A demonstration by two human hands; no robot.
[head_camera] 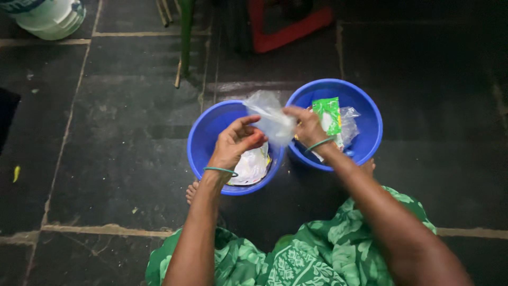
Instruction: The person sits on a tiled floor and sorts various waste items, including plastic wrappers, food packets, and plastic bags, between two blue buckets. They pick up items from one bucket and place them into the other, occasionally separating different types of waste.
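Seated on a dark stone floor (106,159), a person pinches a clear plastic bag (272,119) with both the left hand (235,143) and right hand (307,126) above two blue tubs (203,143), apparently holding packets; a loose grip could drop it between them.

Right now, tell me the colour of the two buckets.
Both buckets are bright blue, seen in the head view.

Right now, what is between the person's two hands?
In the head view, a clear crumpled plastic bag stretches between the left hand and right hand, both gripping it.
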